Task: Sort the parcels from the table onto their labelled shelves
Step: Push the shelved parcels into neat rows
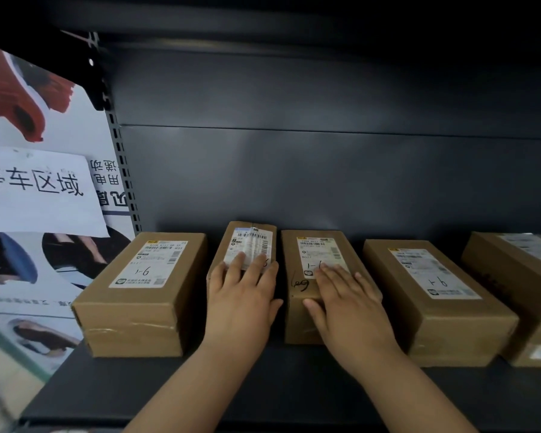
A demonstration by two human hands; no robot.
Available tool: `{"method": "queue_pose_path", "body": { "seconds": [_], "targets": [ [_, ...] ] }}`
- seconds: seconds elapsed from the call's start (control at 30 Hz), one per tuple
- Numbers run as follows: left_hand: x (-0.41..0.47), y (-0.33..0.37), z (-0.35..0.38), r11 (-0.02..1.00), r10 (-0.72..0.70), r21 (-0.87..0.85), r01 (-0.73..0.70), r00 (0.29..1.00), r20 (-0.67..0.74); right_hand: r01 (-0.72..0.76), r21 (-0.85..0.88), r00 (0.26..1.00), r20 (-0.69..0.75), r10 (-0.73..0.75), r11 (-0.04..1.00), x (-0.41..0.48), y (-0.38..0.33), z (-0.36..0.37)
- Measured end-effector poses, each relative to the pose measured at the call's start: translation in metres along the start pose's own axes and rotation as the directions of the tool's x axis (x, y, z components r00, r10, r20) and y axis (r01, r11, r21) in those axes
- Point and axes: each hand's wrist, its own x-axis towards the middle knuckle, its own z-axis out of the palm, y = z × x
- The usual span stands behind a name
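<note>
Several brown cardboard parcels with white shipping labels stand in a row on a dark grey shelf (263, 389). My left hand (242, 300) lies flat with straight fingers on top of a narrow parcel (250, 235), second from the left. My right hand (347, 303) rests flat on the parcel next to it (319, 245), which carries a handwritten "9-1" on its label. A wider parcel (144, 292) stands at the far left, also marked "9-1". Two more parcels stand to the right, one (431, 292) near my right hand and one (519, 276) cut off by the frame edge.
The shelf's dark back panel (325, 176) rises behind the parcels, and a perforated upright post (122, 170) bounds the shelf on the left. A poster with a white paper sign (38, 189) hangs left of the post. Bare shelf surface lies in front of the parcels.
</note>
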Motion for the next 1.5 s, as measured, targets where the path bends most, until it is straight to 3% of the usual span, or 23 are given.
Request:
{"method": "queue_pose_path", "body": {
  "seconds": [0.2, 0.37, 0.63, 0.73, 0.83, 0.97, 1.13, 1.5],
  "targets": [
    [0.000, -0.003, -0.001, 1.000, -0.005, 0.001, 0.005, 0.999, 0.033, 0.015, 0.011, 1.000, 0.022, -0.015, 1.000, -0.003, -0.001, -0.004],
    [0.003, 0.000, -0.002, 1.000, 0.001, -0.024, -0.002, 1.000, -0.028, -0.002, -0.001, 1.000, -0.007, 0.002, 1.000, -0.009, 0.007, -0.014],
    [0.006, 0.015, -0.006, 1.000, 0.006, 0.000, -0.006, 0.999, -0.053, -0.243, -0.016, 0.970, 0.006, 0.243, 0.970, -0.043, 0.064, -0.047],
    [0.007, 0.032, -0.010, 0.997, 0.082, -0.009, -0.082, 0.996, -0.015, -0.303, -0.037, 0.952, 0.035, 0.305, 0.952, -0.055, 0.086, -0.050],
    [0.010, 0.050, -0.009, 0.984, 0.165, -0.052, -0.171, 0.982, -0.094, -0.330, -0.045, 0.941, 0.068, 0.332, 0.943, -0.061, 0.098, -0.045],
    [0.012, 0.081, -0.014, 0.966, 0.236, -0.102, -0.238, 0.971, -0.026, -0.325, -0.029, 0.940, 0.093, 0.327, 0.945, -0.059, 0.105, -0.036],
    [0.015, 0.093, 0.002, 0.967, 0.233, -0.130, -0.217, 0.965, 0.121, -0.306, -0.034, 0.948, 0.080, 0.308, 0.951, -0.049, 0.109, -0.029],
    [0.011, 0.093, -0.002, 0.971, 0.218, -0.131, -0.201, 0.967, 0.135, -0.297, -0.014, 0.952, 0.077, 0.297, 0.955, -0.040, 0.108, -0.031]
  ]
}}
